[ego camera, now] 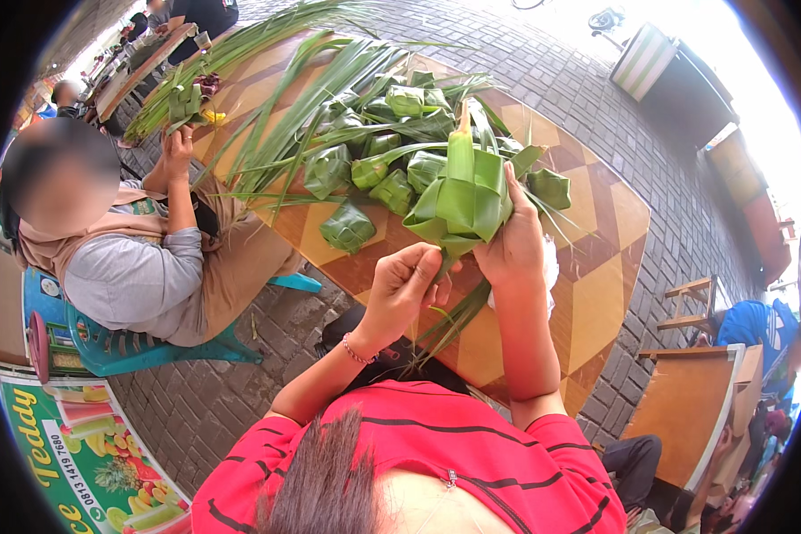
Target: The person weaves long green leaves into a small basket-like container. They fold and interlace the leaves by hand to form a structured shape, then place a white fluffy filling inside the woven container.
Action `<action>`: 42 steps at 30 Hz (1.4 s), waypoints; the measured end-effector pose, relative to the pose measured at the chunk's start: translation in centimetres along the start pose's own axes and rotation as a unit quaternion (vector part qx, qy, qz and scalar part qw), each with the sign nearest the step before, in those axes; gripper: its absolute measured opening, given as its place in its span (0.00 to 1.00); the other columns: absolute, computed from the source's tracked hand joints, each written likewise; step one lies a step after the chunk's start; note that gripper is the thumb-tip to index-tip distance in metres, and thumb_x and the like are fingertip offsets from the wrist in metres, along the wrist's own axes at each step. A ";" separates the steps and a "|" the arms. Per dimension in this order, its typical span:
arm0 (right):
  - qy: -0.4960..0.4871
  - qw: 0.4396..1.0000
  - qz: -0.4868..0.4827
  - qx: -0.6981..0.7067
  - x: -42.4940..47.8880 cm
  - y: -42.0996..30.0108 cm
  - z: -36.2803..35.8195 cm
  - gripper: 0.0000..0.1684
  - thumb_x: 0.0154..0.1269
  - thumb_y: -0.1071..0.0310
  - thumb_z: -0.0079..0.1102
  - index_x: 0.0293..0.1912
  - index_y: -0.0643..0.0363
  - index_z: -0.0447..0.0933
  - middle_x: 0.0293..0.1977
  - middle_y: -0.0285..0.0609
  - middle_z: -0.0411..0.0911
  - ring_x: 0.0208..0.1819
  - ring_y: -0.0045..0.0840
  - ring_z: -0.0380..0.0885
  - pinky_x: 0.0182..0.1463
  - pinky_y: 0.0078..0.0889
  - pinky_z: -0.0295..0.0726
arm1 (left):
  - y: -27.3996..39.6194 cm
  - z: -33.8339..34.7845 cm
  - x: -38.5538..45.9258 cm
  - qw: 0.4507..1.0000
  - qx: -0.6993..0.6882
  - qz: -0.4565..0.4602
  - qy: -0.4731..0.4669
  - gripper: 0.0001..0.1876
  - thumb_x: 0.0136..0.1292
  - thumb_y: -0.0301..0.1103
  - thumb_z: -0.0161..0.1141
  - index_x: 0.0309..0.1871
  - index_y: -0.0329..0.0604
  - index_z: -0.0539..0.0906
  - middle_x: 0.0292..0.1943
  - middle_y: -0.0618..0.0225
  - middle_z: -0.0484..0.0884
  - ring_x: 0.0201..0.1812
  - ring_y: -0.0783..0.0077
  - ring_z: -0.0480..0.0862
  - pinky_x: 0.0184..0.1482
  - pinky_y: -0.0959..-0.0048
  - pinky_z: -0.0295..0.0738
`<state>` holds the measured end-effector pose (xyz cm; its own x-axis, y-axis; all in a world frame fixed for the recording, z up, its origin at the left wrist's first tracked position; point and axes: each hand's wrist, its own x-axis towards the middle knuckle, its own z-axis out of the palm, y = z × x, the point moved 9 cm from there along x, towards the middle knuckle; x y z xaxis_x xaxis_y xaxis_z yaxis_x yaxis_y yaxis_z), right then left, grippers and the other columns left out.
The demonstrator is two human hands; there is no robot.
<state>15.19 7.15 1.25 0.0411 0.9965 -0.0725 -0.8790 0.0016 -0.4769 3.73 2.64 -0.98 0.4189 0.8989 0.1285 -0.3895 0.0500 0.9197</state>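
A woven palm-leaf pouch (464, 200) is held up over the table, its pale stem end pointing away from me. My right hand (517, 237) grips its right side. With thumb and fingers closed, my left hand (407, 284) pinches the leaf strand at the pouch's near end, and loose leaf ends hang below. Beyond lie several finished-looking woven pouches, among them one (348, 227) near the left table edge and another (549, 189) at the right. Long green palm leaves (280, 120) spread across the table's far left part.
The patterned wooden table (591, 300) stands before me on paving. A co-worker (133, 267) sits at the left on a teal plastic chair (167, 357), holding a woven leaf piece (183, 103). White plastic (551, 274) lies beside my right wrist. A wooden stool (691, 307) stands at the right.
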 end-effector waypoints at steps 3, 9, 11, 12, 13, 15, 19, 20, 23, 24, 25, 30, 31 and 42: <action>-0.005 1.000 -0.011 0.004 -0.3 -0.2 -0.6 0.17 0.75 0.59 0.41 0.48 0.61 0.72 0.41 0.47 0.78 0.42 0.34 0.80 0.45 0.34 0.82 | -0.3 0.9 -0.7 0.998 0.036 -0.017 -0.041 0.11 0.73 0.32 0.47 0.41 0.34 0.77 0.18 0.73 0.76 0.18 0.90 0.67 0.21 0.88 0.58; -0.097 0.926 -0.296 -0.215 -3.6 -4.5 4.7 0.18 0.77 0.63 0.35 0.40 0.64 0.71 0.35 0.50 0.78 0.38 0.35 0.81 0.46 0.36 0.81 | 1.8 -2.8 -1.0 0.977 0.062 0.157 0.130 0.07 0.70 0.30 0.51 0.39 0.37 0.76 0.46 0.60 0.76 0.44 0.76 0.75 0.47 0.74 0.71; -0.117 0.845 -0.421 -0.308 -5.2 -5.7 5.5 0.18 0.77 0.65 0.33 0.40 0.66 0.70 0.35 0.51 0.78 0.38 0.35 0.81 0.46 0.36 0.81 | 5.6 -3.3 -1.9 0.930 0.126 0.272 0.215 0.07 0.68 0.33 0.54 0.39 0.40 0.77 0.53 0.56 0.72 0.54 0.67 0.72 0.57 0.65 0.66; -0.135 0.807 -0.462 -0.343 -5.8 -5.7 6.1 0.17 0.76 0.68 0.32 0.40 0.69 0.70 0.35 0.51 0.78 0.39 0.35 0.81 0.47 0.36 0.81 | 7.7 -3.1 -2.9 0.884 0.214 0.344 0.232 0.07 0.67 0.35 0.55 0.39 0.42 0.78 0.56 0.54 0.70 0.58 0.63 0.69 0.61 0.60 0.61; -0.140 0.787 -0.468 -0.377 -6.0 -5.4 6.5 0.18 0.77 0.66 0.31 0.41 0.68 0.69 0.35 0.52 0.78 0.40 0.37 0.81 0.47 0.38 0.81 | 9.7 -2.4 -4.1 0.826 0.299 0.408 0.249 0.08 0.65 0.37 0.57 0.39 0.44 0.79 0.59 0.53 0.68 0.62 0.58 0.66 0.64 0.55 0.57; -0.152 0.742 -0.480 -0.443 -6.5 -4.5 7.2 0.19 0.78 0.62 0.31 0.43 0.67 0.68 0.36 0.53 0.78 0.40 0.39 0.81 0.48 0.40 0.80 | 12.2 0.6 -4.2 0.747 0.477 0.419 0.198 0.09 0.62 0.40 0.60 0.40 0.48 0.80 0.60 0.52 0.68 0.65 0.50 0.60 0.66 0.47 0.47; -0.188 0.683 -0.561 -0.428 -7.5 -4.0 7.4 0.14 0.74 0.73 0.37 0.41 0.72 0.71 0.37 0.54 0.80 0.40 0.39 0.83 0.45 0.35 0.82 | 12.6 2.3 -3.2 0.665 0.633 0.347 0.192 0.10 0.58 0.43 0.62 0.40 0.54 0.83 0.63 0.54 0.66 0.68 0.43 0.57 0.65 0.37 0.35; -0.180 0.681 -0.569 -0.425 -7.6 -3.9 7.4 0.12 0.72 0.74 0.40 0.40 0.72 0.72 0.37 0.54 0.80 0.40 0.41 0.83 0.47 0.38 0.82 | 12.3 2.4 -3.0 0.665 0.639 0.339 0.186 0.10 0.59 0.44 0.62 0.39 0.52 0.82 0.63 0.56 0.67 0.69 0.40 0.55 0.63 0.31 0.32; -0.182 0.621 -0.580 -0.494 -8.0 -3.0 8.1 0.10 0.71 0.74 0.42 0.41 0.70 0.72 0.38 0.54 0.80 0.41 0.42 0.82 0.50 0.42 0.81 | 12.0 2.7 -2.6 0.650 0.676 0.289 0.192 0.11 0.64 0.44 0.57 0.39 0.49 0.83 0.64 0.58 0.66 0.71 0.44 0.53 0.65 0.36 0.30; -0.193 0.626 -0.578 -0.487 -8.2 -2.7 8.2 0.09 0.70 0.75 0.44 0.41 0.70 0.72 0.39 0.54 0.79 0.43 0.43 0.82 0.52 0.45 0.80 | 11.6 2.5 -2.3 0.649 0.686 0.271 0.187 0.12 0.63 0.44 0.57 0.37 0.47 0.82 0.65 0.56 0.65 0.70 0.42 0.53 0.64 0.32 0.31; -0.198 0.622 -0.581 -0.487 -8.4 -2.4 8.3 0.09 0.70 0.75 0.44 0.41 0.70 0.72 0.39 0.54 0.79 0.43 0.43 0.82 0.53 0.45 0.80 | 11.2 2.3 -2.0 0.648 0.695 0.252 0.182 0.13 0.62 0.44 0.58 0.35 0.44 0.82 0.65 0.55 0.64 0.70 0.41 0.54 0.62 0.29 0.32; -0.206 0.602 -0.575 -0.515 -8.2 -0.6 8.2 0.08 0.67 0.76 0.48 0.42 0.70 0.73 0.41 0.56 0.79 0.45 0.46 0.81 0.53 0.45 0.80 | 10.3 -0.4 -1.0 0.801 0.534 0.207 0.177 0.12 0.63 0.37 0.60 0.31 0.35 0.82 0.67 0.54 0.60 0.71 0.52 0.56 0.65 0.39 0.48; -0.201 0.598 -0.568 -0.528 -8.0 -0.2 8.3 0.08 0.67 0.77 0.48 0.42 0.70 0.73 0.41 0.56 0.79 0.45 0.46 0.81 0.52 0.45 0.80 | 9.9 -1.5 -0.6 0.874 0.407 0.201 0.175 0.10 0.63 0.34 0.61 0.31 0.35 0.82 0.67 0.55 0.59 0.70 0.56 0.57 0.65 0.45 0.51; -0.251 0.557 -0.503 -0.611 -6.8 1.7 9.3 0.21 0.51 0.82 0.54 0.48 0.63 0.75 0.50 0.51 0.76 0.52 0.41 0.76 0.53 0.40 0.75 | 9.5 -4.3 -0.6 0.942 0.186 0.238 0.146 0.05 0.59 0.22 0.61 0.39 0.38 0.81 0.68 0.59 0.60 0.69 0.61 0.60 0.66 0.62 0.60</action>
<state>8.99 1.16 9.12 -0.1873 0.4404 0.8780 0.4620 0.8283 -0.3169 -3.76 4.47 6.07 0.0051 0.8646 0.5025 -0.1394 -0.4970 0.8565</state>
